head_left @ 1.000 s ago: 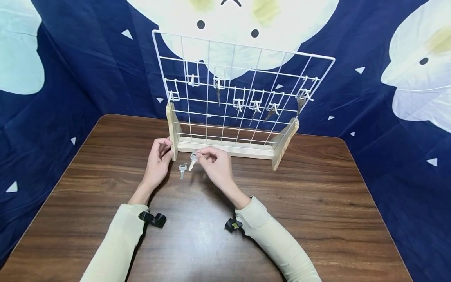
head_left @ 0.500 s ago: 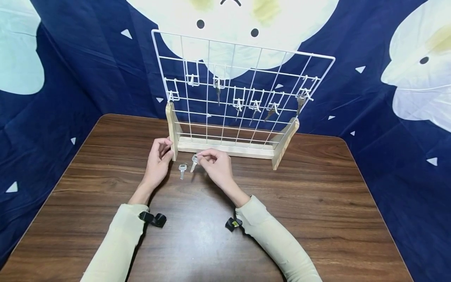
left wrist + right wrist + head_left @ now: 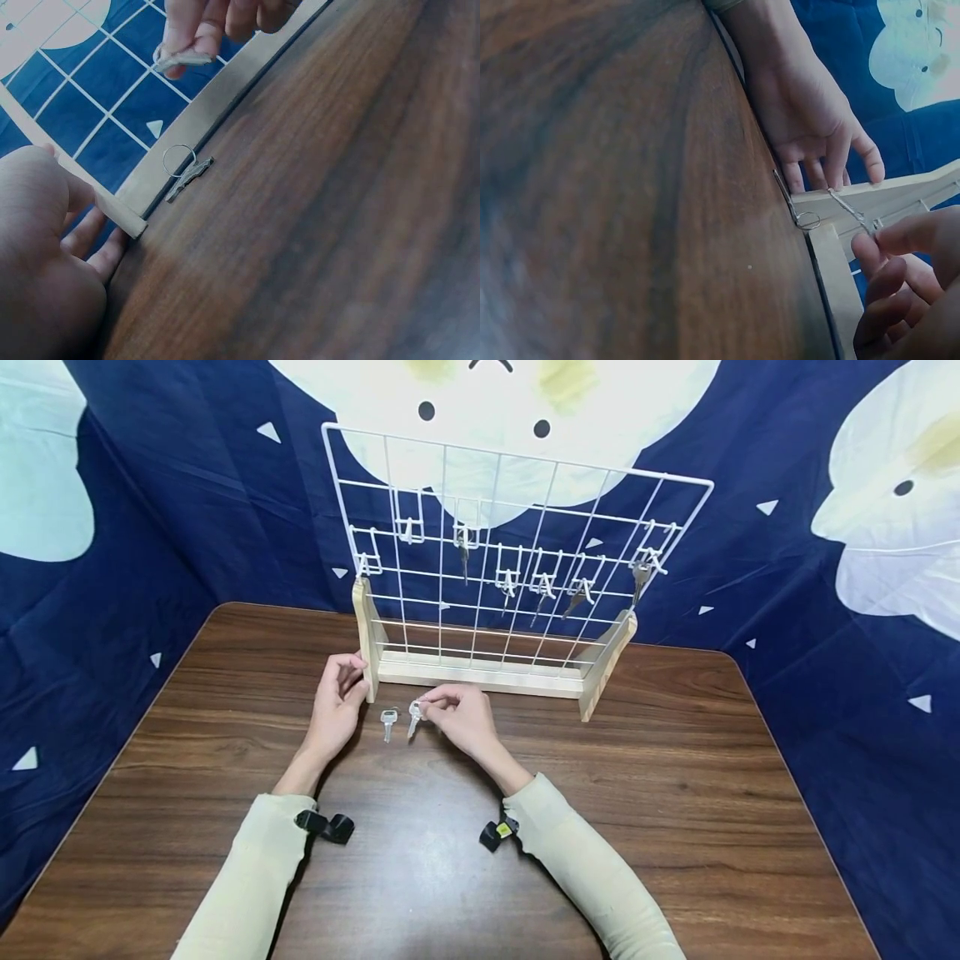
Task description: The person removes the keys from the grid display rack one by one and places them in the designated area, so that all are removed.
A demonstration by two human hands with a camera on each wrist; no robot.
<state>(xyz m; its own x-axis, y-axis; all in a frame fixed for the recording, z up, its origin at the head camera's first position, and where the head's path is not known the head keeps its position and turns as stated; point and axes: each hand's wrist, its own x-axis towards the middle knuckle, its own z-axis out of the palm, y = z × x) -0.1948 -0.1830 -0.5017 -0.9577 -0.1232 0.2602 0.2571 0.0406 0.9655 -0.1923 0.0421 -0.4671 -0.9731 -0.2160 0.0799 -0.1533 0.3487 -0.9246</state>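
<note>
My right hand [image 3: 461, 718] pinches a silver key [image 3: 415, 714] near its head, with the blade pointing down, above the table just in front of the rack's base. Another silver key [image 3: 387, 723] lies on the table to its left, with a thin wire ring [image 3: 179, 160] standing up from it in the left wrist view. At the left end of the white wire-grid key rack [image 3: 480, 674], my left hand [image 3: 337, 702] holds the wooden side support [image 3: 367, 643], thumb and fingertips against its edge and outer side.
White hooks hang on the grid. Several keys hang from them, including one at the far right [image 3: 641, 578], while the two leftmost hooks [image 3: 409, 531] carry none. Blue cloth [image 3: 787, 693] with cloud prints surrounds the brown wooden table [image 3: 637, 793].
My right hand has lowered the pinched key a little toward the table and toward me. My left hand, the rack and the lying key have stayed in place.
</note>
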